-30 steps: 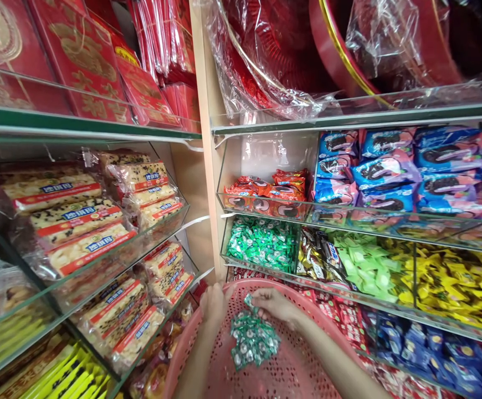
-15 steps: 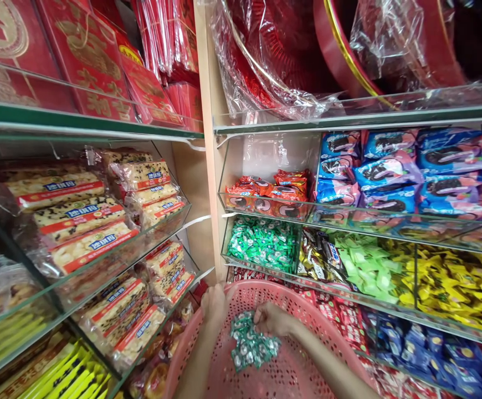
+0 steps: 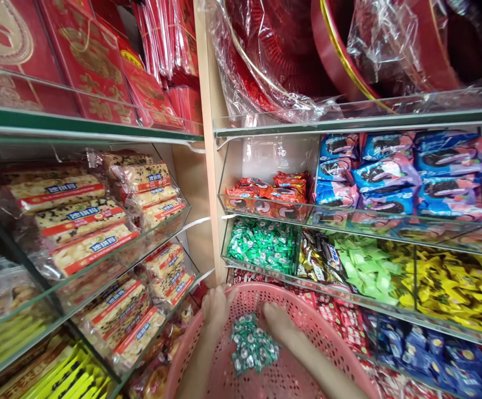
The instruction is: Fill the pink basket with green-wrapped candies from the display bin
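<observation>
So the thing that's changed is the right hand (image 3: 275,318): a second ago it had a green packet pinched up over the heap at the far side of the pink basket (image 3: 247,299), then it dipped to the heap's edge, and now it's down inside the basket by the far right wall, just beside the heap, with no raised packet in sight. My read is that the piece got let go or tucked out of view, and the handling is about single packets rather than big scoops. Can't tell what that grip is doing, honestly, since the fingertips are hidden behind the back of the hand, so they could be pinching something or nothing. Left hand (image 3: 215,305) hasn't budged, fingers curled over the basket's far left rim, looks like it's steadying the thing. The green-wrapped sweets (image 3: 251,343) lie on the basket floor, between the two forearms. They're small shiny wrappers, deep green with silvery white patches, bunched in one uneven clump, and the heap looks much the same as before, only less covered by the hand. Past the basket's far rim there's a glass bin of green sweets (image 3: 261,244) that look similar, maybe a bit brighter. Lettering's too small to read.
</observation>
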A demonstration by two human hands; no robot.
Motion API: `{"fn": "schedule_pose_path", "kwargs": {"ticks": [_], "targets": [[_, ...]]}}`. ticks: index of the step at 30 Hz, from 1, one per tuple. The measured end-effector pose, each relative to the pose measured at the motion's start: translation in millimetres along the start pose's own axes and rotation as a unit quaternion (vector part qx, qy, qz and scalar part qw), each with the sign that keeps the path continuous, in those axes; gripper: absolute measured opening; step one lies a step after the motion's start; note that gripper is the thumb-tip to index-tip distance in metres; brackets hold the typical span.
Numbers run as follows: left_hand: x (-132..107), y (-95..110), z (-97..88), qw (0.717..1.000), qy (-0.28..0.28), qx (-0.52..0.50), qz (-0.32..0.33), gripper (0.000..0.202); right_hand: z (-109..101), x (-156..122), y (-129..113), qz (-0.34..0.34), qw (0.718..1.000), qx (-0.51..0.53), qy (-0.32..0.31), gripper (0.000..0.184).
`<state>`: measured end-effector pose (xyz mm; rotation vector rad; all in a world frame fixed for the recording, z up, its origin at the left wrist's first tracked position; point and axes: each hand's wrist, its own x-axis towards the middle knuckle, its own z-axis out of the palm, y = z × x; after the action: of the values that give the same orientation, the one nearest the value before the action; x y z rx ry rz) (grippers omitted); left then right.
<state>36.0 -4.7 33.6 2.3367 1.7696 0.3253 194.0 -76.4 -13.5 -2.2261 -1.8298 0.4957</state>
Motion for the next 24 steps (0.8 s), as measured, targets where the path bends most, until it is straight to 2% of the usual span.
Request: {"fn": "schedule_pose_path", "kwargs": {"ticks": [2,4,7,9,10,12,14,16,24], "targets": [[1,1,0.0,1.000,0.000,0.002,-0.005,0.051,-13,-8,-10,-0.023,1.000,-0.010,0.017,0.016],[2,2,-0.7,1.000,0.001,0.003,-0.010,0.051,-34,-16,-22,-0.075,0.997,0.030,0.022,0.015],[3,3,-2.7,1.000,0.001,0.004,-0.016,0.052,-78,-23,-37,-0.172,0.977,0.116,0.038,0.023],[4,4,-4.0,1.000,-0.002,0.005,-0.021,0.053,-106,-20,-40,-0.209,0.965,0.132,0.093,0.019],[4,4,-4.5,1.000,-0.005,0.003,-0.024,0.054,-118,-16,-40,-0.207,0.963,0.116,0.129,0.016],[5,3,-4.7,1.000,-0.008,-0.004,-0.027,0.055,-136,-4,-37,-0.159,0.967,0.048,0.192,0.011],[6,2,-4.0,1.000,-0.005,-0.012,-0.025,0.055,-143,10,-33,-0.092,0.970,-0.031,0.221,0.012],[7,1,-2.9,1.000,0.002,-0.014,-0.023,0.055,-145,21,-31,-0.055,0.970,-0.089,0.221,0.015],[8,-1,0.5,1.000,0.012,-0.016,-0.022,0.051,-138,34,-38,-0.051,0.966,-0.150,0.202,0.022]]}}
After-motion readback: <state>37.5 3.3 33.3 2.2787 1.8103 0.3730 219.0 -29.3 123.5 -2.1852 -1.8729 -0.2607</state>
